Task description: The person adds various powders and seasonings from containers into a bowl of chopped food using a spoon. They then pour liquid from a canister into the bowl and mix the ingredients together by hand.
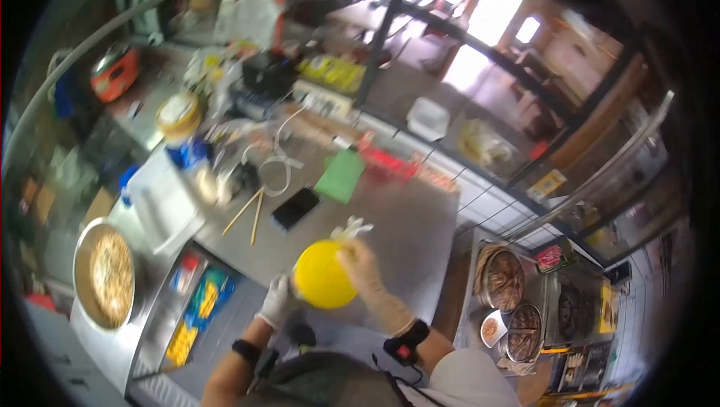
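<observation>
A round yellow disc-like thing (322,281), perhaps a bowl or a lid, is held over the front edge of the steel table (397,234). My left hand (276,303), in a whitish glove, is closed at its left edge. Gripping the upper right rim is my right hand (361,268), in a pale thin glove. Just beyond the yellow thing lies a crumpled white item (352,228). A dark phone (295,207) rests farther back, beside two wooden sticks (256,216). Behind the phone is a green sheet or pouch (341,175).
To the left stand a white tray (161,208) and a metal bowl (77,268) of pale shredded food. Below the tray, an open drawer (154,324) holds yellow and blue packets. Round pans (501,279) of brown food stand at right. A dark-framed window (386,28) bounds the back.
</observation>
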Tool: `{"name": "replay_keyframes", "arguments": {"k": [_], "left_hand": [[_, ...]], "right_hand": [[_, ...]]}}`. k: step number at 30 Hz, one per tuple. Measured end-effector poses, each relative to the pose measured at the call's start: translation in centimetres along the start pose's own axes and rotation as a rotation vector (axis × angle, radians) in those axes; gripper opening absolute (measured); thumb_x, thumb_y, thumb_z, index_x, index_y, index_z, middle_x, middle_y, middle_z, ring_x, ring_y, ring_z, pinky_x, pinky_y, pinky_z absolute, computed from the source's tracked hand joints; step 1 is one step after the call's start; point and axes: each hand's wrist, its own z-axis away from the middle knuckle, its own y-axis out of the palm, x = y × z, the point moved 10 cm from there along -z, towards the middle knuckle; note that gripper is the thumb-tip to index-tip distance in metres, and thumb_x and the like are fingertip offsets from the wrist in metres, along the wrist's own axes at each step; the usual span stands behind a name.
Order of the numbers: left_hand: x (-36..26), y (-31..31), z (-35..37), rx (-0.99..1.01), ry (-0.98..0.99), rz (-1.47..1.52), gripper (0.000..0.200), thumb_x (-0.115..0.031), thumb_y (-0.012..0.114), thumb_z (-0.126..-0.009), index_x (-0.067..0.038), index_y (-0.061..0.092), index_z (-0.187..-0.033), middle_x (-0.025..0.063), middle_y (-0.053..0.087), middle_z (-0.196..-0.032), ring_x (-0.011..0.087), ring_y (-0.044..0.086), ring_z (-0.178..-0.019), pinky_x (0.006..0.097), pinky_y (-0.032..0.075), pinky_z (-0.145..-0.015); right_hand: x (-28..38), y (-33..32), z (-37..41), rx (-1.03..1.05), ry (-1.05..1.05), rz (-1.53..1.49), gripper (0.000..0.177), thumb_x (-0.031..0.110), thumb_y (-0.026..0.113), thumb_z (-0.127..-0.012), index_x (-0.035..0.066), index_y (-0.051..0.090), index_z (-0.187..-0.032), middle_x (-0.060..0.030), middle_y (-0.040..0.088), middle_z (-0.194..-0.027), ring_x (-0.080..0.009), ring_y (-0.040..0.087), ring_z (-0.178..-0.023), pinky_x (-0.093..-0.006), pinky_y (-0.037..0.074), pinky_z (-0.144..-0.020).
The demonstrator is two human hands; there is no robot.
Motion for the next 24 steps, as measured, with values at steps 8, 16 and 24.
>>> {"name": "replay_keyframes", "arguments": {"k": [8, 16, 24], "left_hand": [[-12.7, -1.5, -1.0, -0.55, -0.076, 0.348, 0.043, -0.018, 0.054, -0.091, -0.006, 0.044, -0.13, 0.0164, 0.045, -0.134, 0.0298, 0.039, -0.126, 0.0395, 0.03, -0.106], [-19.6, 5.1, -4.5, -0.101, 0.206, -1.123, 0.055, -0.03, 0.052, -0.084, -0.005, 0.043, -0.133, 0.0223, 0.04, -0.137, 0.0378, 0.036, -0.128, 0.0485, 0.029, -0.104], [-19.4, 4.6, -4.2, -0.138, 0.141, -1.141, 0.057, -0.031, 0.053, -0.083, -0.005, 0.043, -0.132, 0.0219, 0.041, -0.136, 0.0371, 0.039, -0.126, 0.0477, 0.029, -0.105]], "right_hand": [[2.5, 0.1, 1.0, -0.048, -0.031, 0.152, 0.027, 0.02, 0.057, -0.086, 0.008, 0.059, -0.11, -0.017, 0.062, -0.108, -0.0327, 0.059, -0.102, -0.0372, 0.046, -0.088], [2.0, 1.5, 0.8, -0.014, -0.049, 0.197, 0.027, 0.018, 0.052, -0.089, 0.006, 0.058, -0.114, -0.0189, 0.06, -0.111, -0.0354, 0.057, -0.104, -0.0397, 0.046, -0.087], [-0.6, 1.3, 0.1, -0.003, 0.024, 0.171, 0.027, 0.021, 0.049, -0.091, 0.003, 0.059, -0.109, -0.0176, 0.063, -0.102, -0.0295, 0.061, -0.093, -0.0375, 0.047, -0.082]]}}
